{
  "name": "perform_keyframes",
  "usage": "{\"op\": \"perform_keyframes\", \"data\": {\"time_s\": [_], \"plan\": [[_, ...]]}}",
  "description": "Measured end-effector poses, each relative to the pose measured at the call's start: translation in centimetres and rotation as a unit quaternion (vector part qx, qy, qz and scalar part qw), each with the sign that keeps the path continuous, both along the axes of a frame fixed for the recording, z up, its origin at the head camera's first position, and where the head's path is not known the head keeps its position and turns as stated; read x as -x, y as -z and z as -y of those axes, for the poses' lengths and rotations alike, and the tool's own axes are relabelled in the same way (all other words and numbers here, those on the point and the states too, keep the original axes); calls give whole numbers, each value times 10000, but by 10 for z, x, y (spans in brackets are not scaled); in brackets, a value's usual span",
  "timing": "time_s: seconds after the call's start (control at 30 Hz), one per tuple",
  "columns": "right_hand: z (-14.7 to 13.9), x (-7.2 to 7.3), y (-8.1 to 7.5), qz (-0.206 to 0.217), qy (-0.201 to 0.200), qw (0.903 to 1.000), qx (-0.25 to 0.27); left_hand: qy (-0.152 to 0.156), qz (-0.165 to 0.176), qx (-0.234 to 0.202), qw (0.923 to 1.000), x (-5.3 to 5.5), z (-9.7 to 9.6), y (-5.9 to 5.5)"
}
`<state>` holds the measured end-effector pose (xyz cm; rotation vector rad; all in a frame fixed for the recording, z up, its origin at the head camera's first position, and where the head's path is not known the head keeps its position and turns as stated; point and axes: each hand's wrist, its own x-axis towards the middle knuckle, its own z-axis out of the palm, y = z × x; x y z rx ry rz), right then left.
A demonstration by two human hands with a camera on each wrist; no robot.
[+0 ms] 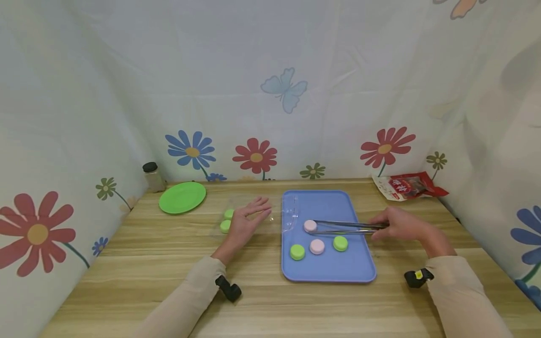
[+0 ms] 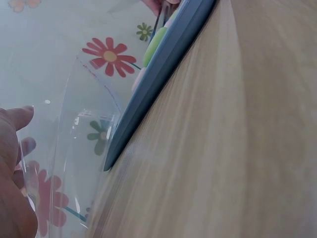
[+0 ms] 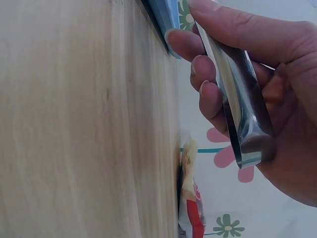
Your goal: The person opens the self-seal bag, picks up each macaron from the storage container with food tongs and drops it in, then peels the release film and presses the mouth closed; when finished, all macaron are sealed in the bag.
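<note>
My right hand (image 1: 399, 224) grips metal tongs (image 3: 240, 99) near their bent end. The tongs' arms reach left over the blue tray (image 1: 329, 271), with their tips on either side of a pink macaron (image 1: 310, 226). Nearer the front of the tray lie another pink macaron (image 1: 317, 246) and two green macarons (image 1: 297, 252). My left hand (image 1: 244, 224), fingers extended, is over a clear plastic container (image 2: 74, 148) whose right part overlaps the tray's left edge. Two green macarons (image 1: 226, 226) show in it left of that hand, which hides part of the container.
A green plate (image 1: 182, 197) lies at the back left, with a black-capped jar (image 1: 154, 177) behind it. At the back right is a red and white food packet (image 1: 409, 186). A floral cloth hangs behind and beside the wooden table (image 1: 262, 305).
</note>
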<state>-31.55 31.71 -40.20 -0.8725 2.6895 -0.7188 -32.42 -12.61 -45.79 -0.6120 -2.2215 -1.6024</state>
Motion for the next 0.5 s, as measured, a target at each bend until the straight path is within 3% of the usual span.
{"op": "perform_keyframes", "data": {"time_s": [0.13, 0.37, 0.5], "plan": [[0, -1, 1, 77, 17, 10000, 13, -23, 31, 83, 10000, -3, -2, -4], [-2, 0, 4, 71, 84, 9999, 23, 36, -11, 86, 10000, -24, -6, -28], [-1, -1, 1, -38, 158, 9999, -9, 36, -6, 57, 10000, -23, -5, -27]]}}
